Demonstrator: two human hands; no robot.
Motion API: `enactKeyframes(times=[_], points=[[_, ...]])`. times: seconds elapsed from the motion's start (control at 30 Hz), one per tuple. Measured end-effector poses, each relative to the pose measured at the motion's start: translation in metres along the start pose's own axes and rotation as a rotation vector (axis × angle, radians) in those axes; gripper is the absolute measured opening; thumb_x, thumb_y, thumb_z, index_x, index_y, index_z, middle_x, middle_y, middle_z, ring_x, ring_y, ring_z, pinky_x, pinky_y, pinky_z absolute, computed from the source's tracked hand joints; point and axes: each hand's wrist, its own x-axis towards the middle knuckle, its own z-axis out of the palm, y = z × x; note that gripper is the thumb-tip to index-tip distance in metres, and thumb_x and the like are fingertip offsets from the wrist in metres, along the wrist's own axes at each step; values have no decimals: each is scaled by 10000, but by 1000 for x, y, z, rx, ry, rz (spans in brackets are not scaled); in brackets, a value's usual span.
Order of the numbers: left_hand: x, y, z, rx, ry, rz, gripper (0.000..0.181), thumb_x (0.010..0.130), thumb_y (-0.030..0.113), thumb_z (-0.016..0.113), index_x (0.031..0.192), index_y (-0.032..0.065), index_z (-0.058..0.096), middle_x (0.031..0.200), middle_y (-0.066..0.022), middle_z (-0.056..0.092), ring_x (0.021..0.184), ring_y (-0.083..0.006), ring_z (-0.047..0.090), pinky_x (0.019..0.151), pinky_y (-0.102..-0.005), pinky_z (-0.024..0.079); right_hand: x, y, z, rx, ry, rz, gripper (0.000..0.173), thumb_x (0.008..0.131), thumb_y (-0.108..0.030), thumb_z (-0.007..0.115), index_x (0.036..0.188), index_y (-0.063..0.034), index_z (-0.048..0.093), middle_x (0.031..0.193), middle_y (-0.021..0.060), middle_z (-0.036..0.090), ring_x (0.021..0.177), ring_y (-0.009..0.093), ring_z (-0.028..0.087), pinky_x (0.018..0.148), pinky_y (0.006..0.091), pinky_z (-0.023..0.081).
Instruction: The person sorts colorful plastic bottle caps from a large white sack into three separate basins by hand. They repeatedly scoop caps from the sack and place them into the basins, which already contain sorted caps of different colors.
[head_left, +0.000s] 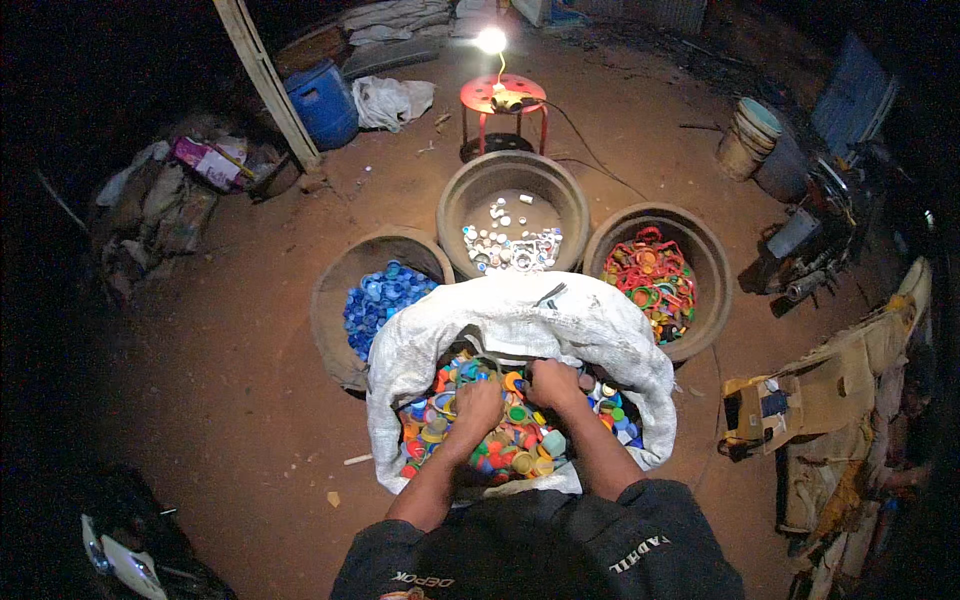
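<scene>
A white woven sack (525, 300) with its rim rolled down stands open before me, holding many mixed-colour plastic bottle caps (517, 450). My left hand (480, 409) is over the caps inside it, near a greenish ring-like piece; its fingertips are hidden. To its right, my right hand (553, 384) is curled at the far inner side of the sack, beside a dark thing I cannot make out. Beyond the sack are three round tubs: the left tub (330, 300) has blue caps, the middle tub (581, 195) white ones, and the right tub (724, 292) mostly red, orange and green pieces.
A red stool (480, 91) with a lit bulb (491, 40) and cable stands behind the middle tub. A blue plastic drum (324, 105) is at the back left, near a slanted post (262, 75). Stacked buckets (750, 135) and flattened cardboard (832, 390) lie to the right.
</scene>
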Motion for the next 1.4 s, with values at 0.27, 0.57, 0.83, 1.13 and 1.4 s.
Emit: enactKeyframes(times=[0.27,0.57,0.83,1.13,1.4], points=[[-21,-22,-35,-1025,-9,-21,275,810,244,647,912,-10,670,752,-98,659,695,-210,626,690,-348,485,4,5,25,556,84,-118,292,778,-230,566,980,-41,661,908,145,695,778,270,669,736,423,544],[-42,21,-70,-669,376,388,462,709,152,692,1132,7,578,1116,-183,528,1067,-354,533,931,-415,436,-18,-29,33,2322,-436,-27,418,936,-319,389,1204,-38,543,1133,140,614,1017,271,611,937,438,485],[-71,-13,-108,-911,341,202,459,695,3,625,1148,-12,548,1077,-142,589,945,-223,623,727,-319,545,-37,-22,26,2310,-406,85,526,968,-494,384,1337,-124,443,1270,170,564,1056,392,596,795,528,504],[-18,-101,-37,-425,282,116,282,760,53,590,1019,-3,685,1021,-247,651,984,-421,609,888,-464,475,-55,-42,30,2235,-452,126,527,945,-511,450,1286,-111,488,1127,172,640,947,369,648,625,485,552],[-2,-103,-30,-284,224,116,319,722,201,721,997,40,702,1055,-232,662,1034,-360,621,923,-453,484,-62,-67,27,2172,-405,228,461,937,-509,474,1184,-130,564,1040,151,680,817,321,674,589,431,521]])
